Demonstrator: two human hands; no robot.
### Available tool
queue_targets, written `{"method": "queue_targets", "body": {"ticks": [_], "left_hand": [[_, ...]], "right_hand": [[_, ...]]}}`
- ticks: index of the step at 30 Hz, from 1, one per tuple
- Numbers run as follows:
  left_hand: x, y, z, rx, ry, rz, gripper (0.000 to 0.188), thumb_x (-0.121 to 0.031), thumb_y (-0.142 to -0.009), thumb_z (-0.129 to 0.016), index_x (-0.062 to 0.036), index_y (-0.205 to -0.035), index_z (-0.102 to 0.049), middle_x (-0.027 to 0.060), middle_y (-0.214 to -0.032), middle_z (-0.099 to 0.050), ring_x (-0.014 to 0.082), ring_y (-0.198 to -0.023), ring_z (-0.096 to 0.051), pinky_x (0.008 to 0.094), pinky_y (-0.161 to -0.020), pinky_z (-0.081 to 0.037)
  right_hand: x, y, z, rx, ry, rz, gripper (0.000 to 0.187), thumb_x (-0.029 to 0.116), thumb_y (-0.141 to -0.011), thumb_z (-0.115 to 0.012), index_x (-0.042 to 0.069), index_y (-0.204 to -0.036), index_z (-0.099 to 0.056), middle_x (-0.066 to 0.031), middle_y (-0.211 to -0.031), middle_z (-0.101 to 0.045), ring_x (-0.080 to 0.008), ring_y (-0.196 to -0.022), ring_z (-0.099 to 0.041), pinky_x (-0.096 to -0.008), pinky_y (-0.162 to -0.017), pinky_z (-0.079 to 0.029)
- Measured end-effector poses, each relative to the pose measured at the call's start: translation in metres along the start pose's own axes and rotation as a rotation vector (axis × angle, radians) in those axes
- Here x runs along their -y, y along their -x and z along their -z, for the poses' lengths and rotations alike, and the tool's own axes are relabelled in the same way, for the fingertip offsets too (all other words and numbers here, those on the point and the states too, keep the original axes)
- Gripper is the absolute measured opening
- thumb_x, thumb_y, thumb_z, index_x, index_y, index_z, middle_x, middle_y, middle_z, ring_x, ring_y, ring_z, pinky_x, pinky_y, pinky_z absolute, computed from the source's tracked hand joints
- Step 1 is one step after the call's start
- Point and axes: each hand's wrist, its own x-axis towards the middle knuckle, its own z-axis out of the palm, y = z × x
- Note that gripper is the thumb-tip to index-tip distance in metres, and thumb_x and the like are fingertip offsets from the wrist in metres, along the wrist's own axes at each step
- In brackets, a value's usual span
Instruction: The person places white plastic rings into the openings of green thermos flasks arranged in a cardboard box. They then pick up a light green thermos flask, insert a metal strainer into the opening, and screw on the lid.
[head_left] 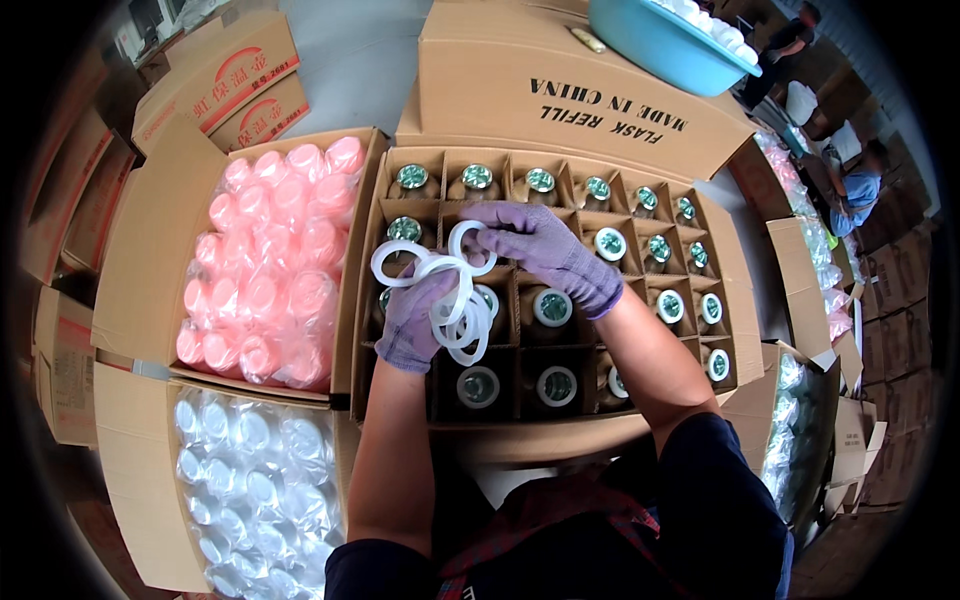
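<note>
Left hand (408,325), purple-grey glove, over the left-front part of the divided carton (560,440); its fingers are curled around a bunch of white rings (464,290), narrow grip, several hanging loose on the right side of the hand and one sticking out to the left; right hand (545,250), same glove type, comes in from the right with its fingers narrow, pinching a single white ring (454,250) just above the bunch, index finger stretched out above it.

Divided carton is directly under both hands; glass bottles stand upright in it, one per cell; the back row is bare-necked bottles (540,180) with shiny green-tinted tops; ringed bottles (552,307), white ring around the neck, sit mostly in the front and right part; some cells under the hands are hidden, can't tell there.

Left of it: an open carton (150,250) of pink items (265,290) in clear wrap; nearer the person, a second carton (140,480) of pale items (255,430), also wrapped; beyond the rear flap (500,60), a blue basin (660,70) holds white pieces (735,45); two co-workers, one standing (790,50), one in blue (858,190), are at upper right, well apart.
</note>
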Motion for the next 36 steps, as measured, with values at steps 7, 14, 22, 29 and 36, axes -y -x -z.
{"method": "queue_targets", "body": {"ticks": [7, 14, 22, 29, 36], "left_hand": [[0.006, -0.019, 0.001, -0.271, -0.054, -0.097, 0.019, -0.003, -0.084, -0.072, -0.0036, -0.102, -0.065, 0.0079, -0.095, -0.069, 0.0188, -0.084, -0.068, 0.0325, -0.074, -0.058], [0.011, -0.021, 0.009, -0.310, -0.159, -0.069, 0.031, 0.000, -0.079, -0.076, -0.0029, -0.108, -0.064, 0.0084, -0.098, -0.069, 0.0186, -0.086, -0.068, 0.0330, -0.078, -0.058], [0.002, -0.016, 0.005, -0.340, -0.133, -0.098, 0.032, 0.002, -0.080, -0.075, -0.0019, -0.109, -0.063, 0.0086, -0.099, -0.069, 0.0186, -0.088, -0.068, 0.0323, -0.078, -0.058], [0.007, -0.010, -0.005, -0.278, -0.315, -0.007, 0.034, 0.003, -0.079, -0.074, -0.0030, -0.110, -0.063, 0.0069, -0.098, -0.069, 0.0184, -0.089, -0.068, 0.0325, -0.080, -0.057], [0.006, -0.007, 0.000, -0.124, -0.310, 0.004, 0.032, 0.002, -0.079, -0.074, -0.0020, -0.109, -0.064, 0.0065, -0.098, -0.069, 0.0165, -0.088, -0.067, 0.0303, -0.081, -0.055]], "right_hand": [[-0.042, -0.039, 0.044, -0.446, 1.027, 0.064, 0.024, 0.024, -0.086, -0.062, 0.010, -0.102, -0.074, -0.0162, -0.099, -0.069, -0.0327, -0.099, -0.062, -0.0410, -0.090, -0.050], [-0.054, -0.068, 0.040, -0.124, 1.577, -0.276, 0.026, 0.025, -0.087, -0.055, 0.015, -0.103, -0.073, -0.0140, -0.116, -0.064, -0.0326, -0.108, -0.062, -0.0431, -0.091, -0.051], [-0.045, -0.035, 0.033, 0.017, 1.674, -0.129, 0.049, 0.030, -0.086, -0.062, 0.009, -0.131, -0.057, -0.0165, -0.123, -0.059, -0.0339, -0.116, -0.057, -0.0444, -0.096, -0.047], [-0.018, -0.040, 0.017, -0.063, 1.179, 0.138, 0.054, 0.036, -0.090, -0.066, 0.009, -0.135, -0.054, -0.0203, -0.128, -0.056, -0.0319, -0.116, -0.058, -0.0417, -0.095, -0.048], [0.014, -0.073, -0.025, -0.099, 0.534, 0.045, 0.028, 0.020, -0.094, -0.067, 0.001, -0.114, -0.069, -0.0015, -0.088, -0.070, -0.0095, -0.079, -0.063, -0.0258, -0.073, -0.053]]}}
